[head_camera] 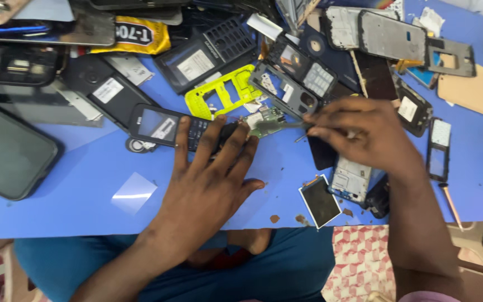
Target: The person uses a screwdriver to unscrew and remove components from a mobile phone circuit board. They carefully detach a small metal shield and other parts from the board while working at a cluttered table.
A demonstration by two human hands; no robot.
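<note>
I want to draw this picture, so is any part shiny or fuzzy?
In the head view, the right hand and the thin tool it pinches look smeared by motion; the left hand pressing the dark keypad phone is sharper; a pale patch of glare sits on the blue table, on a clear film piece; the big dark screen reflects dull light.
</note>
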